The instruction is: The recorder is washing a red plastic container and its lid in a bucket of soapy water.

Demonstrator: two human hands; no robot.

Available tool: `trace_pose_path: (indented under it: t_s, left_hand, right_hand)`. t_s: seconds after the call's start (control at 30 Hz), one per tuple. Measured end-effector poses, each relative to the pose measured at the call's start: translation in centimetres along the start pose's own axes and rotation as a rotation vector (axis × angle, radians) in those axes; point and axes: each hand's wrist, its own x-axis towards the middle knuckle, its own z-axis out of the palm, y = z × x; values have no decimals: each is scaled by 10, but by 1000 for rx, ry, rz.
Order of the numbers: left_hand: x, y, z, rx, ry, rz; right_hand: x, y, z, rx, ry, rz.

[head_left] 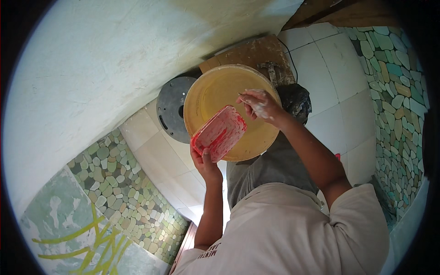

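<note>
My left hand grips a red rectangular plastic tub by its near end, thumb over the edge. The tub is tilted, its inside smeared with whitish residue and red streaks. To the right of it, my right hand is closed and coated with white paste across the back. Whatever its fingers pinch, if anything, is too small to make out. Both hands are above a large round yellow basin, which has a pale, dusty film inside.
A grey round slotted disc sits left of the basin, beside the white wall. Behind it lies a stained wooden board with a hammer. A black plastic bag rests at right. Pebble tiling borders the pale floor tiles.
</note>
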Motion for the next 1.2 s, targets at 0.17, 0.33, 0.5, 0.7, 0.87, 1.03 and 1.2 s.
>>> trace_pose_path:
  t_s: [0.17, 0.33, 0.5, 0.7, 0.87, 1.03, 1.2]
  left_hand:
    - [13, -12, 23, -143, 33, -151]
    - [39, -45, 48, 303, 25, 133]
    - [71, -71, 67, 789, 1, 247]
    - [85, -75, 73, 786, 39, 199]
    - [84, -52, 56, 651, 76, 218]
    - [74, -29, 41, 524, 88, 197]
    - [69, -22, 32, -249, -62, -308]
  right_hand:
    - [-21, -44, -20, -279, -4, -384]
    - [-20, -60, -44, -59, -53, -107]
    - [-21, -55, -51, 22, -70, -96]
    - [-29, -56, -57, 119, -71, -100]
    - [-36, -65, -54, 102, -59, -96]
    - [-34, -62, -40, 84, -37, -125]
    - [-23, -38, -23, -36, 94, -236]
